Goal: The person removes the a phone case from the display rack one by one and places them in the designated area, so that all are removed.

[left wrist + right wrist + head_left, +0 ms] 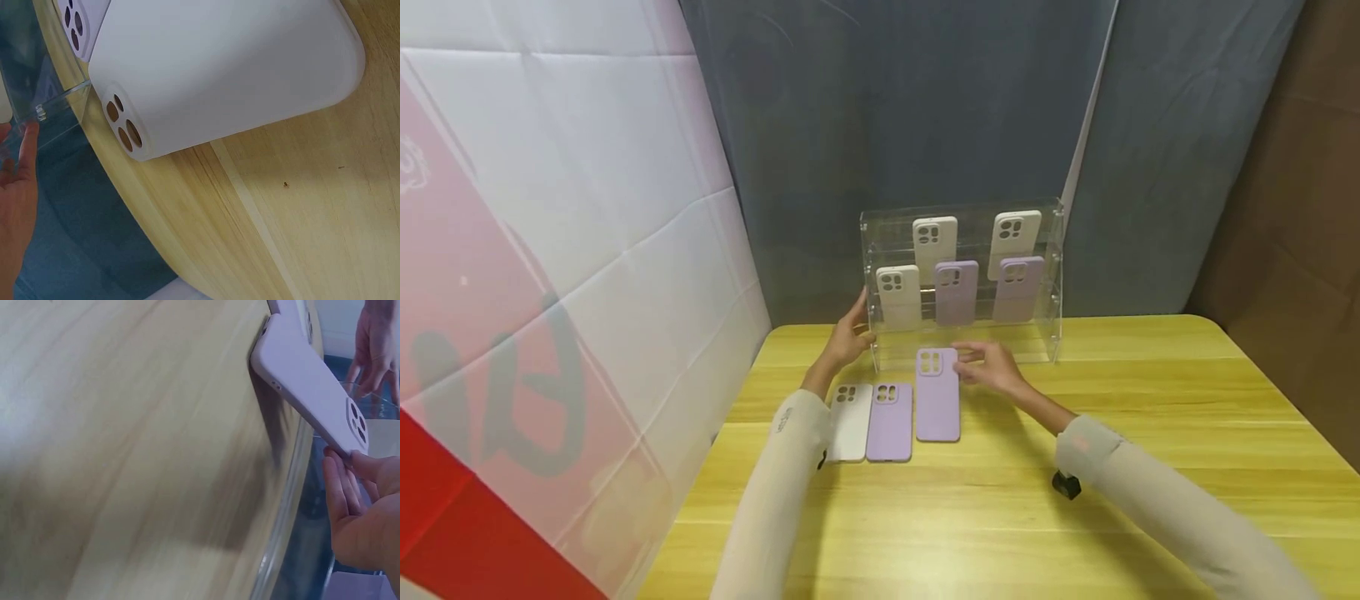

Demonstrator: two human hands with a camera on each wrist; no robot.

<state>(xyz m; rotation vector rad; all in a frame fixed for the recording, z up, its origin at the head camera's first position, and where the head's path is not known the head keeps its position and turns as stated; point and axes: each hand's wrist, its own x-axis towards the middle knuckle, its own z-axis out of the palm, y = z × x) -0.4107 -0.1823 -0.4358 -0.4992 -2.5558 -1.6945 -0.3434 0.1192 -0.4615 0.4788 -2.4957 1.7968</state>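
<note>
A purple phone case is pinched at its upper right edge by my right hand; in the right wrist view the same case tilts up off the table. My left hand touches the left side of a clear acrylic display stand. On the stand's tiers sit white cases, one of them a white case at lower left, and two purple ones, including a purple case in the middle. A white case and another purple case lie side by side on the table, below the left hand.
The wooden table has a rounded back edge. Behind the stand hangs a dark grey curtain. A white printed sheet lines the left side, and a brown panel stands to the right.
</note>
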